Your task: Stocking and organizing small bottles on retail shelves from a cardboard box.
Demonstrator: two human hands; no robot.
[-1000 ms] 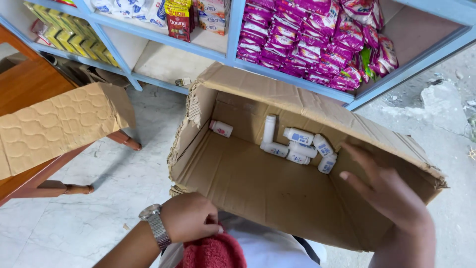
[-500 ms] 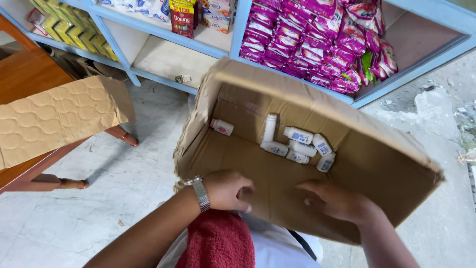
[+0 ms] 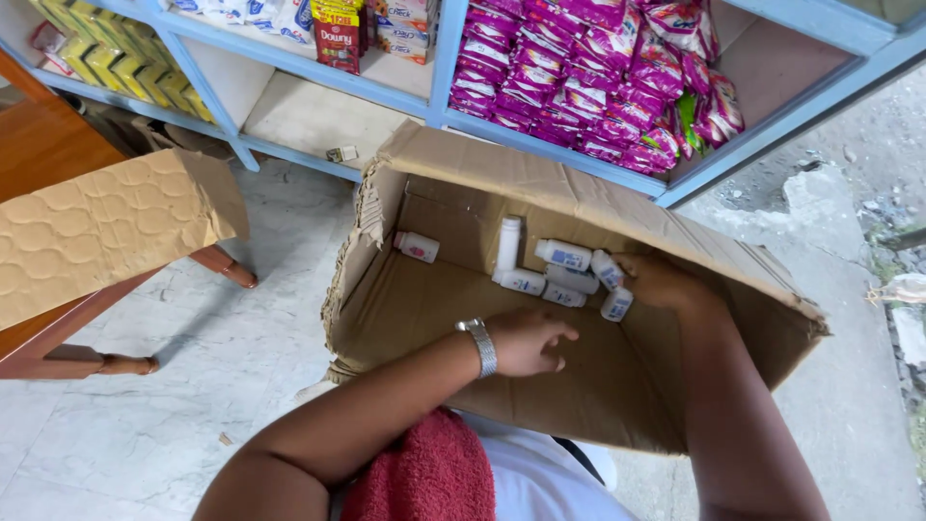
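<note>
A large open cardboard box (image 3: 482,154) lies tilted toward me on the floor. Several small white bottles (image 3: 564,256) with coloured labels are clustered at its far inner side; one more white bottle (image 3: 417,247) lies apart at the left. My right hand (image 3: 661,280) reaches deep into the box and touches the bottles at the right end of the cluster; whether its fingers have closed on one is hidden. My left hand (image 3: 526,341), with a metal wristwatch, hovers inside the box over its cardboard floor, fingers loosely curled, holding nothing. A red cloth (image 3: 429,478) lies on my lap.
A blue shelf unit (image 3: 439,58) behind the box holds pink and purple sachet packs (image 3: 598,87), yellow packs and other goods. At the left a wooden table (image 3: 48,159) carries an embossed cardboard sheet (image 3: 106,227). The floor is pale marbled tile.
Both hands have moved from the box's near edge deeper inside. The right hand has reached the bottle cluster; the left hand has advanced onto the box floor.
</note>
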